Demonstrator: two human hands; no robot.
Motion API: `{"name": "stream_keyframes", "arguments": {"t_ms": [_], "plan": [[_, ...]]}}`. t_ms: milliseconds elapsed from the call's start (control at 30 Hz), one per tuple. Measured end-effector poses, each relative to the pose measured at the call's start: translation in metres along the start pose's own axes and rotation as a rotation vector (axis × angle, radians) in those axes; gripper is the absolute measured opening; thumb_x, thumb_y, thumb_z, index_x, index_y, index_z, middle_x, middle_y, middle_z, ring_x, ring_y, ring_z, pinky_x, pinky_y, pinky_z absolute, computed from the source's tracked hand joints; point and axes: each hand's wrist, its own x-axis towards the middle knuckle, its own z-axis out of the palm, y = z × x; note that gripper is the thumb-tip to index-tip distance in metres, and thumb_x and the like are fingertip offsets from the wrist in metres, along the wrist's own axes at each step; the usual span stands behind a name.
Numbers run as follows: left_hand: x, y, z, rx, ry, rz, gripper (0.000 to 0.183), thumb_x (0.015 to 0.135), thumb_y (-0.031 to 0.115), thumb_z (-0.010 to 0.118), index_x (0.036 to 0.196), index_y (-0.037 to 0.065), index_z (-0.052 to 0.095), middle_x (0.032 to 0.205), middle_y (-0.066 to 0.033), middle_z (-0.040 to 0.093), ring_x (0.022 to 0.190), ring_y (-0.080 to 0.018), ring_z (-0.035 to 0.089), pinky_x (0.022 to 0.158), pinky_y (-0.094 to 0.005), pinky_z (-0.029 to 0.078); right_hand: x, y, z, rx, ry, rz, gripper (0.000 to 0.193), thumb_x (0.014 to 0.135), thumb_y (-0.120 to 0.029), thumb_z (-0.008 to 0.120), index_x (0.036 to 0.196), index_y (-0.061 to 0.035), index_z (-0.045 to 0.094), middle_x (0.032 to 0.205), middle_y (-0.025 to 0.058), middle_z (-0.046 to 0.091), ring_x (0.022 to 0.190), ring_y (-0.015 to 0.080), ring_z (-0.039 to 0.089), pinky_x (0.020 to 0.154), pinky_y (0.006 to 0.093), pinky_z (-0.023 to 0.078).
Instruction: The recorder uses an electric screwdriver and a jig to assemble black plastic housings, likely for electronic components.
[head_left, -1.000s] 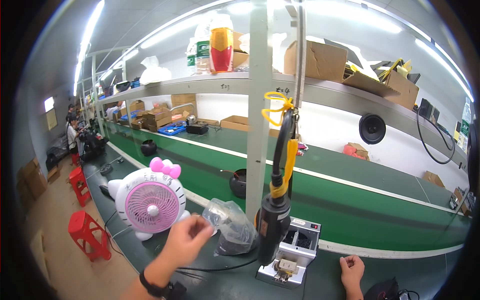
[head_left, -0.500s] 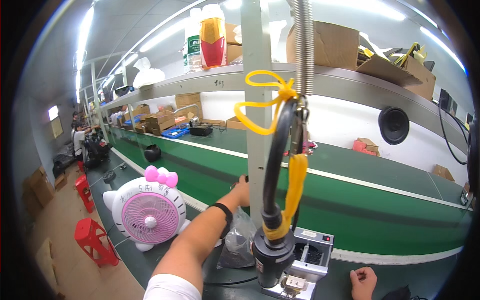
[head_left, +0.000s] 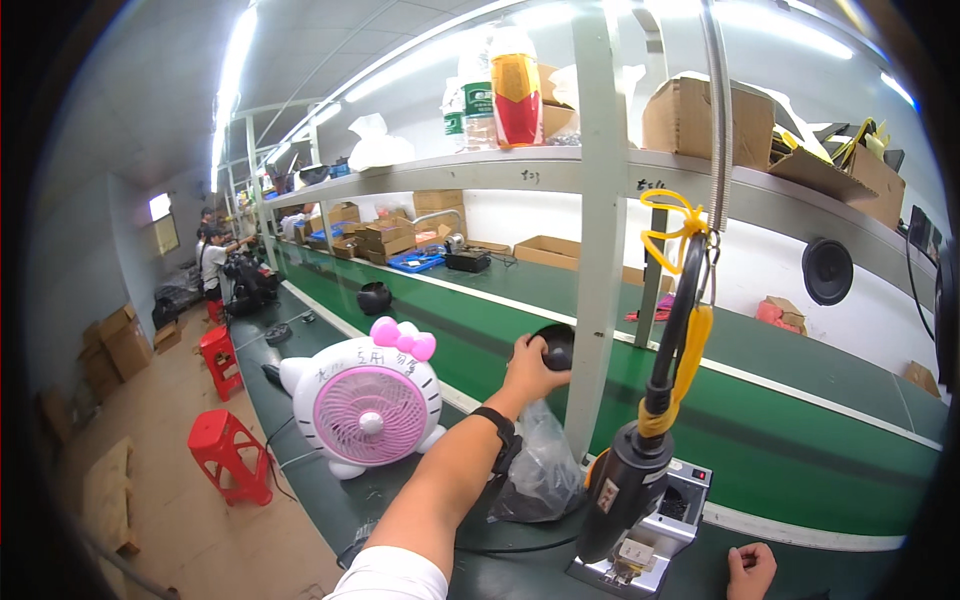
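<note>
My left hand (head_left: pixel 537 372) reaches over the green conveyor and grips a hollow black round shell (head_left: pixel 557 346), partly hidden by the fingers and the white post. A clear plastic bag (head_left: pixel 540 470) with dark contents lies below that wrist. At the lower right, my right hand (head_left: pixel 750 573) rests loosely curled on the dark green bench, with nothing visible in it. Between the hands a black electric screwdriver (head_left: pixel 628 490) hangs from a spring, in front of a grey screw feeder (head_left: pixel 675 520).
A white and pink fan (head_left: pixel 368 405) stands left of my forearm. Another black round shell (head_left: pixel 374 297) sits farther along the green belt (head_left: pixel 470 350). The upright post (head_left: pixel 598 230) rises beside my left hand. Red stools (head_left: pixel 230 455) stand on the floor at left; people are in the distance.
The view has swung left, so things sit farther right. My left hand, earlier partly behind the post, now shows left of it with the black shell. My right hand stays curled.
</note>
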Motion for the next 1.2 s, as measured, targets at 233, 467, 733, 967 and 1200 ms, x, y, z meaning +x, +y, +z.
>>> {"name": "stream_keyframes", "arguments": {"t_ms": [233,467,733,967,1200], "plan": [[-0.076,0.117,-0.126,-0.448,0.145,-0.196,0.054,0.076,0.034,0.087,0.106,0.002,0.055,0.104,-0.0103,0.064,0.092,-0.0202,0.067,0.075,-0.0387,0.058,-0.016,0.027,-0.019,0.152,-0.087,0.06,0.031,0.087,-0.025,0.078,0.106,-0.0022,0.069,0.089,0.0065,0.069,0.082,0.0125,0.063,0.078,0.0293,0.051],[-0.229,0.177,-0.151,-0.936,0.095,-0.234,0.051,0.084,0.009,0.076,0.125,0.003,0.047,0.116,-0.0123,0.061,0.101,-0.0245,0.066,0.082,-0.0431,0.06,-0.02,-0.033,-0.052,0.715,0.012,-0.149,0.013,0.086,-0.011,0.068,0.084,-0.0025,0.059,0.084,0.0021,0.054,0.075,0.0096,0.05,0.067,0.0243,0.042],[-0.44,0.094,-0.099,-0.94,-0.295,-0.134,0.116,0.064,0.043,0.094,0.148,-0.004,0.029,0.14,-0.0178,0.05,0.125,-0.0306,0.056,0.104,-0.0441,0.048,-0.083,-0.091,-0.069,0.537,-0.546,-0.405,0.081,0.067,-0.036,0.091,0.133,-0.0084,0.053,0.138,0.0162,0.048,0.127,0.0297,0.049,0.105,0.0411,0.043],[-0.409,0.219,-0.027,-0.577,-0.792,-0.039,0.109,0.058,0.057,0.093,0.137,0.0,0.045,0.136,-0.0182,0.055,0.11,-0.025,0.06,0.096,-0.0361,0.047,-0.107,-0.062,-0.054,1.22,-0.634,0.057,0.097,0.07,-0.017,0.091,0.146,-0.0099,0.031,0.139,0.0139,0.045,0.133,0.0253,0.044,0.11,0.0412,0.04],[-0.267,0.275,-0.044,-0.317,0.416,0.419,0.096,0.07,0.047,0.088,0.138,0.0,0.038,0.117,-0.0148,0.058,0.091,-0.0197,0.064,0.079,-0.0275,0.051,-0.064,-0.027,-0.064,1.048,-0.7,0.091,0.103,0.065,-0.017,0.092,0.145,-0.008,0.028,0.135,0.0115,0.047,0.129,0.0219,0.047,0.109,0.038,0.04]]}}
